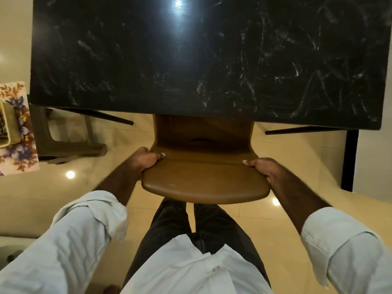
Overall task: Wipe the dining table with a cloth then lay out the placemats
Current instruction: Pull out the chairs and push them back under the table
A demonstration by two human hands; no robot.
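Note:
A black marble dining table (191,60) fills the upper part of the head view, its top bare and streaked with smears at the right. A brown leather chair (203,181) stands at its near edge, the seat partly under the tabletop. My left hand (146,159) grips the left side of the chair's backrest, thumb on top. My right hand (263,168) grips the right side the same way. No cloth shows in this view.
At the left edge, a floral-patterned mat or cloth (19,145) lies under an olive tray (8,128). An olive plastic stool (67,143) stands on the glossy cream floor beneath the table's left corner. Black table legs (350,162) stand at the right.

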